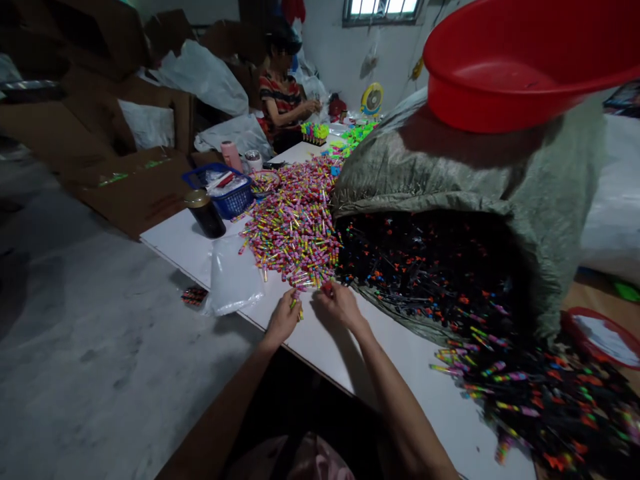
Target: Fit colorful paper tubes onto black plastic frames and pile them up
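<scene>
My left hand (286, 315) is closed on a small bunch of colourful striped sticks (299, 308), whose ends poke out beside the thumb. Just to its right, my right hand (340, 303) pinches a small red piece (327, 288) at its fingertips; its exact kind is too small to make out. Both hands are over the white table (320, 347), at the near edge of a big pile of the same pink, yellow and red sticks (295, 227). Right of my right hand gapes a grey-green woven sack (430, 167), full of small black parts with orange and blue tips (415, 267).
A clear plastic bag (235, 277), a dark jar (206, 215) and a blue basket (235, 199) line the table's left side. A red basin (500, 87) rests on the sack. Finished-looking sticks and black parts (545, 400) spill at right. Another person (283, 100) sits at the far end.
</scene>
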Action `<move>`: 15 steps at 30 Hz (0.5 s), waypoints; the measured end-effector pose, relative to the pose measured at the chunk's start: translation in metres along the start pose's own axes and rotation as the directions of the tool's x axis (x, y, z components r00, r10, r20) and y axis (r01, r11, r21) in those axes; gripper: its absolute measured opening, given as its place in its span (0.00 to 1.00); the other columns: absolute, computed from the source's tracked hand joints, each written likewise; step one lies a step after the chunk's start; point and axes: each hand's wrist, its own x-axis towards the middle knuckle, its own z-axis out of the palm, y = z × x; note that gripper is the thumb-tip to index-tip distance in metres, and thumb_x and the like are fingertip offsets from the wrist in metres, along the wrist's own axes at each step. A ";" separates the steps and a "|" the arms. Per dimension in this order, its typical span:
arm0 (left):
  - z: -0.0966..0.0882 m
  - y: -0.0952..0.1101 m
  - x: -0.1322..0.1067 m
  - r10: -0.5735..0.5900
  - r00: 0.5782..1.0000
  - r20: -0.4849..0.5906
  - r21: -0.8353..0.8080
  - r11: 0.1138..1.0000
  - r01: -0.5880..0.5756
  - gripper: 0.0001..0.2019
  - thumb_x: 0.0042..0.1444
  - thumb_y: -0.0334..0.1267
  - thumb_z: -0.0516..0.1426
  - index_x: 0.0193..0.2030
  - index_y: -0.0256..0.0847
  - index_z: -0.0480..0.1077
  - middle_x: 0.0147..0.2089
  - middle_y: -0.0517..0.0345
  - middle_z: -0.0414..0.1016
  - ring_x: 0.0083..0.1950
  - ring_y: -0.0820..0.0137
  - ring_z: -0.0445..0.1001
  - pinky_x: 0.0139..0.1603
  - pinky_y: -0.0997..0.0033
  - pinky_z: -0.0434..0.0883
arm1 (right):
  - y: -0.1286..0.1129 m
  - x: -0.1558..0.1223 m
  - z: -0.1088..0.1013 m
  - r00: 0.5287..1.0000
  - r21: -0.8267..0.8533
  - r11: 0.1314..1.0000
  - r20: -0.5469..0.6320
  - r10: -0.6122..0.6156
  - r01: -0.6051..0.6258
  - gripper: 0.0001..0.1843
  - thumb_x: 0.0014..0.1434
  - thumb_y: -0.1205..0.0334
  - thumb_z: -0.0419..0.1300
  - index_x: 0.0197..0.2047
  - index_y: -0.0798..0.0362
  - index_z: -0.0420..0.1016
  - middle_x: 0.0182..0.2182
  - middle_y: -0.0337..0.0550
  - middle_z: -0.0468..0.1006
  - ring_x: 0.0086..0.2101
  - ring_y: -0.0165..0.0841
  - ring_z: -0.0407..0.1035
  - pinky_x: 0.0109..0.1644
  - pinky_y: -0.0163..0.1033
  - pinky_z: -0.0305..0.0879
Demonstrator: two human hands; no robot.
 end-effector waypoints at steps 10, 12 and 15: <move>-0.013 0.007 -0.013 -0.312 0.944 0.106 -0.706 0.645 0.292 0.14 0.41 0.31 0.64 0.35 0.38 0.65 0.28 0.64 0.68 0.28 0.76 0.71 0.35 0.72 0.71 | -0.035 0.027 0.021 0.994 0.222 0.969 0.007 0.107 -0.106 0.07 0.54 0.65 0.58 0.33 0.60 0.75 0.34 0.59 0.78 0.39 0.44 0.73 0.39 0.41 0.64; -0.007 0.010 -0.015 -0.338 0.929 0.153 -0.700 0.626 0.343 0.12 0.43 0.33 0.64 0.33 0.37 0.65 0.28 0.60 0.70 0.29 0.75 0.72 0.34 0.72 0.71 | -0.020 0.017 0.021 0.993 0.308 0.945 0.055 0.100 -0.112 0.08 0.54 0.62 0.59 0.28 0.58 0.75 0.26 0.50 0.78 0.31 0.39 0.73 0.33 0.38 0.65; 0.014 0.020 -0.017 -0.301 0.913 0.275 -0.715 0.572 0.403 0.11 0.47 0.40 0.63 0.32 0.37 0.66 0.30 0.57 0.72 0.29 0.73 0.72 0.31 0.72 0.71 | 0.002 -0.004 0.021 0.993 0.438 0.894 0.106 0.055 -0.097 0.09 0.54 0.59 0.58 0.29 0.56 0.73 0.22 0.40 0.76 0.25 0.31 0.70 0.27 0.32 0.63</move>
